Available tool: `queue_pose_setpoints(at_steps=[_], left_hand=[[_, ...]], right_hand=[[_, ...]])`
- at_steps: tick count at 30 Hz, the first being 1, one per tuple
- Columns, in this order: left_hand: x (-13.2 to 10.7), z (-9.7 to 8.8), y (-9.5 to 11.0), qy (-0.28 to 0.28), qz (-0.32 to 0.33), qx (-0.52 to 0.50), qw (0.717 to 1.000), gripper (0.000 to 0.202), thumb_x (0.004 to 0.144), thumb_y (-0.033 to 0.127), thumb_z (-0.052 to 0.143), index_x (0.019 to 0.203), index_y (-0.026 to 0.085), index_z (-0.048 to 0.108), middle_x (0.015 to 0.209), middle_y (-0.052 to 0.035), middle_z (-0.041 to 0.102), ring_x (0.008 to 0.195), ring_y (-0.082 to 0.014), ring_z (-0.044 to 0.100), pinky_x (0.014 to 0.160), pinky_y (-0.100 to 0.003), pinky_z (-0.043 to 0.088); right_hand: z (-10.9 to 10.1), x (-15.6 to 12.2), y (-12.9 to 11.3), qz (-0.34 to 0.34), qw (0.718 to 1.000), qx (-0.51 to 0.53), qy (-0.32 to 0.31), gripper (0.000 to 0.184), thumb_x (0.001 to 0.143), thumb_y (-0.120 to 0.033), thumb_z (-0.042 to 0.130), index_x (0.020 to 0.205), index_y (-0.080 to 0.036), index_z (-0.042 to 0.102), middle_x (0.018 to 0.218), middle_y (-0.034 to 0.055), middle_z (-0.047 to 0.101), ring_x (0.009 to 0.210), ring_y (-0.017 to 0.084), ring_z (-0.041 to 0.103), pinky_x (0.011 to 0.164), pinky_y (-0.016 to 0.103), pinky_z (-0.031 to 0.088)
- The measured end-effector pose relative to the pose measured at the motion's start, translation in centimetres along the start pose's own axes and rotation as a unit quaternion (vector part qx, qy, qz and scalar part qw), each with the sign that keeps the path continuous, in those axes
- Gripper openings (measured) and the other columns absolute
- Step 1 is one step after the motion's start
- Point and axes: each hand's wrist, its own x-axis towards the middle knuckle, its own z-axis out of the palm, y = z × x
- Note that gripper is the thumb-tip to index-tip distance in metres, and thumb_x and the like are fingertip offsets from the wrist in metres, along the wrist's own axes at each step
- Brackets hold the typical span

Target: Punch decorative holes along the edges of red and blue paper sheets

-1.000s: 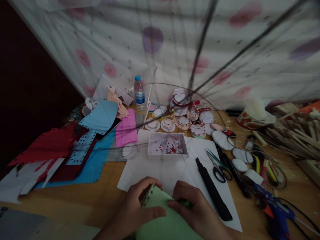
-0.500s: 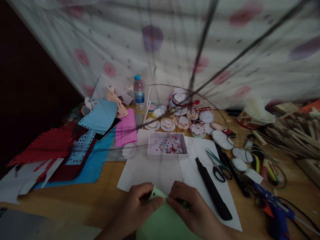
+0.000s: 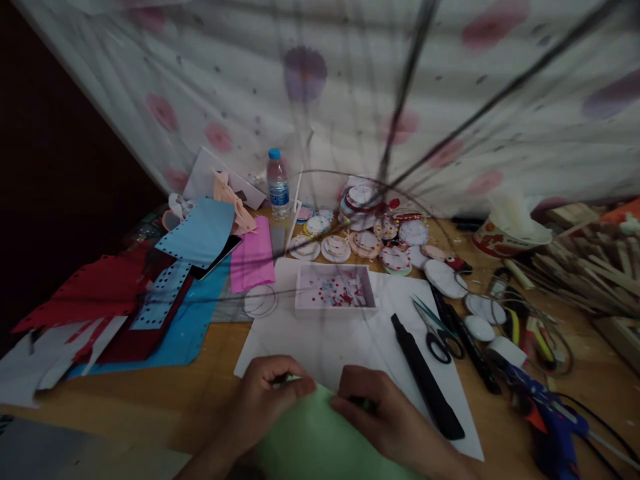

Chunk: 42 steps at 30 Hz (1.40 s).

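Note:
A light green sheet [image 3: 325,440], cloth or paper I cannot tell, lies at the bottom middle of the head view, its lower part cut off by the frame. My left hand [image 3: 273,400] pinches its upper edge between thumb and fingers. A short way to the right, my right hand [image 3: 377,413] grips the same edge, fingers curled. Something dark shows in that hand's curl, too dim to name. Beneath and beyond both hands is white paper [image 3: 305,340], with a shallow white box [image 3: 335,311] of small red and pale bits on it.
Scissors [image 3: 439,337] and a long black object [image 3: 427,380] lie right of the hands. Farther right is a blue glue gun [image 3: 553,413]. Decorated discs [image 3: 335,249] and a water bottle [image 3: 278,183] stand behind. Red sheets [image 3: 95,290] and blue sheets [image 3: 200,230] pile up leftward.
My hands have moved apart along the green sheet's edge, the left one shifting left and slightly up. The edge between them is now more stretched out, and the dotted, folded corner no longer shows.

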Motion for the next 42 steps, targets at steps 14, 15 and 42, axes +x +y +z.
queue_pose_setpoints(at_steps=[14, 15, 42], left_hand=[[2.2, -3.4, -2.4, 0.089, 0.087, 0.085, 0.989, 0.021, 0.075, 0.034, 0.064, 0.066, 0.018, 0.072, 0.063, -0.0016, 0.07, 0.059, -0.017, 0.063, 0.053, -0.022, 0.047], [2.3, -3.4, -2.6, 0.088, 0.098, 0.096, 0.987, 0.02, 0.076, 0.033, 0.064, 0.066, 0.018, 0.072, 0.062, -0.0014, 0.07, 0.058, -0.017, 0.064, 0.052, -0.022, 0.047], [1.5, -1.0, -7.6, -0.003, 0.238, 0.551, 0.8, 0.055, 0.097, 0.036, 0.039, 0.147, 0.029, 0.019, 0.156, -0.0049, 0.017, 0.141, -0.027, 0.021, 0.109, -0.048, 0.031]], right_hand=[[-2.7, -2.7, 2.7, 0.056, 0.995, -0.067, -0.045, 0.043, 0.094, -0.037, 0.046, 0.056, -0.018, 0.041, 0.06, -0.0046, 0.046, 0.058, 0.01, 0.046, 0.058, 0.022, 0.034], [-2.7, -2.8, 2.7, 0.052, 0.994, -0.08, -0.046, 0.044, 0.094, -0.037, 0.045, 0.055, -0.018, 0.039, 0.059, -0.0049, 0.044, 0.058, 0.01, 0.046, 0.057, 0.022, 0.034], [-3.4, 3.5, 4.2, 0.181, 0.888, -0.42, -0.052, 0.038, 0.084, -0.049, 0.053, 0.068, -0.022, 0.075, 0.072, 0.0101, 0.075, 0.072, 0.029, 0.071, 0.052, 0.028, 0.038]])
